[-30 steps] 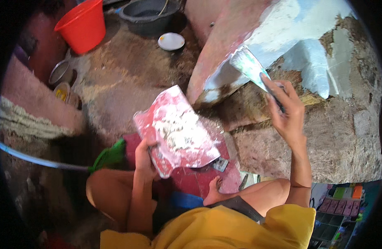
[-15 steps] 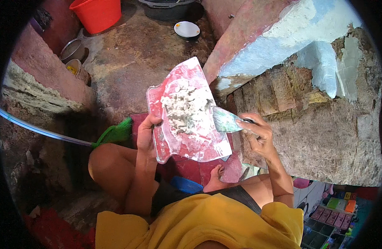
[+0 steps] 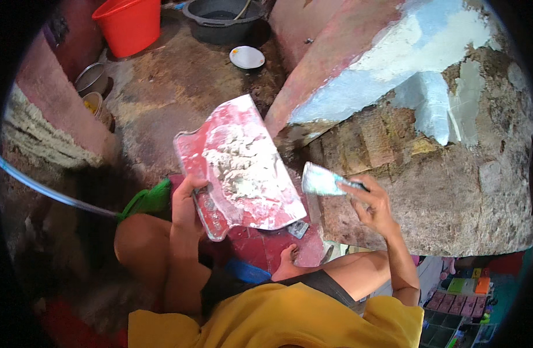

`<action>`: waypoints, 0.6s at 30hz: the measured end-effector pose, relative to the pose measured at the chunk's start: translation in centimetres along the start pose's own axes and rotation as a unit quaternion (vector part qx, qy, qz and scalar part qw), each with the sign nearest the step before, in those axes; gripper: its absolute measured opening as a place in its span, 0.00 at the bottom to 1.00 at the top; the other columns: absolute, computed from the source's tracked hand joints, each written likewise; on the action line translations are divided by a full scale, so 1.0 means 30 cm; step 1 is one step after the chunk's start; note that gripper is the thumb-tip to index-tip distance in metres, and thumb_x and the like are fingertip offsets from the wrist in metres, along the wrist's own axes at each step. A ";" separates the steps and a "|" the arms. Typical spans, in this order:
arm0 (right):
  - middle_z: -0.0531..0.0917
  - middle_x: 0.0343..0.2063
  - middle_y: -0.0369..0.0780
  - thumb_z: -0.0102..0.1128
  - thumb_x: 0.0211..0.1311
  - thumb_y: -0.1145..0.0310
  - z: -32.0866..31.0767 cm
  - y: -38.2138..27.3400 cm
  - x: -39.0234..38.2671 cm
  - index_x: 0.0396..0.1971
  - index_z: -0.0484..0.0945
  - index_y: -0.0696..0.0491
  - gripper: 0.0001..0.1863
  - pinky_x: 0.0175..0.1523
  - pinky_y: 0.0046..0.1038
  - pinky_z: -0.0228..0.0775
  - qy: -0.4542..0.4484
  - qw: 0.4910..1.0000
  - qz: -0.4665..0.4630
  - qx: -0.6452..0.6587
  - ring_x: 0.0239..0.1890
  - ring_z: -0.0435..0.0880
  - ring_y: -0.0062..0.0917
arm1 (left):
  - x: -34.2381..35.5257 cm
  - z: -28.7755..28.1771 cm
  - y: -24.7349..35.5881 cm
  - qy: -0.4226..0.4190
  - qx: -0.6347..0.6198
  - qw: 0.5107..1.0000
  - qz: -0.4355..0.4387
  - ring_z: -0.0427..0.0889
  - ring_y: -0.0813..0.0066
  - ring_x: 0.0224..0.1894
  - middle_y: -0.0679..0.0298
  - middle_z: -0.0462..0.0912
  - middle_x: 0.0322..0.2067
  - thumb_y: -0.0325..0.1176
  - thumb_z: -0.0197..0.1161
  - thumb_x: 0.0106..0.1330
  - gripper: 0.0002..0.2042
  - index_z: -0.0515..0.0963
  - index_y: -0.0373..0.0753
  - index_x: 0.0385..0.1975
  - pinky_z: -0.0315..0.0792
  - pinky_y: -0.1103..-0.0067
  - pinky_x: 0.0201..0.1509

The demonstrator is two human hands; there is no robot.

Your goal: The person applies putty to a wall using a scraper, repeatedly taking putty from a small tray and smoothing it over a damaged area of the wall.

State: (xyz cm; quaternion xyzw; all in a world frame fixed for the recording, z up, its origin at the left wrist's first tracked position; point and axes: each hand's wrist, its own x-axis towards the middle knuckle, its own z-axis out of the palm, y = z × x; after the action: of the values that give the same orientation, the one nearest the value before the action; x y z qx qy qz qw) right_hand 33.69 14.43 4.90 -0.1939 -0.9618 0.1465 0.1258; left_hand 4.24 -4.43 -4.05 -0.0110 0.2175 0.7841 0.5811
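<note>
My left hand [image 3: 190, 200] grips the left edge of a red board [image 3: 208, 148], its thumb on top; the board is held tilted in front of me. A lumpy heap of whitish putty [image 3: 243, 165] lies across its middle, with white smears toward the edges. In my right hand [image 3: 373, 203] is a putty knife [image 3: 324, 180], held by its dark handle. White putty coats its wide blade, which points left and stands a little apart from the board's right edge.
To the right is a rough wall [image 3: 382, 203] with patches of white and pale blue putty [image 3: 431, 107]. A red bucket [image 3: 127, 26], a dark basin [image 3: 223, 23] and a white plate [image 3: 247, 57] stand at the back. A green broom head [image 3: 144, 200] is by my left knee.
The putty knife has come off the board's right edge and moved right, toward the wall. The board has shifted left and turned slightly, still in my left hand.
</note>
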 end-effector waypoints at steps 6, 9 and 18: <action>0.74 0.42 0.48 0.55 0.44 0.84 -0.202 -0.077 0.207 0.56 0.70 0.47 0.34 0.38 0.38 0.74 0.024 0.940 -0.023 -0.339 0.35 0.79 0.41 | 0.013 0.015 -0.014 0.025 -0.029 0.999 0.010 0.78 0.53 0.48 0.47 0.75 0.48 0.32 0.51 0.53 0.27 0.64 0.29 0.56 0.71 0.60 0.56; 0.72 0.40 0.48 0.53 0.46 0.85 -0.241 -0.103 0.297 0.56 0.69 0.50 0.32 0.34 0.37 0.74 0.043 0.914 0.009 -0.403 0.33 0.79 0.40 | 0.002 0.033 -0.010 0.018 -0.045 0.999 -0.020 0.77 0.54 0.49 0.49 0.75 0.48 0.32 0.51 0.53 0.27 0.64 0.30 0.56 0.70 0.61 0.56; 0.71 0.36 0.49 0.54 0.44 0.86 -0.228 -0.143 0.426 0.47 0.70 0.64 0.24 0.29 0.33 0.76 0.015 0.875 0.005 -0.484 0.28 0.81 0.38 | 0.009 -0.019 -0.020 0.046 0.020 0.999 -0.006 0.77 0.57 0.50 0.50 0.74 0.49 0.32 0.47 0.57 0.25 0.63 0.29 0.56 0.70 0.64 0.57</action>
State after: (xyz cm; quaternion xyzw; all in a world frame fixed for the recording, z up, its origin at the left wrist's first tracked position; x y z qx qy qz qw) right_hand 22.86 17.48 15.00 -0.2373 -0.9096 -0.3396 0.0304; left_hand 4.55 -4.25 -4.84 -0.0367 0.2599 0.7748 0.5751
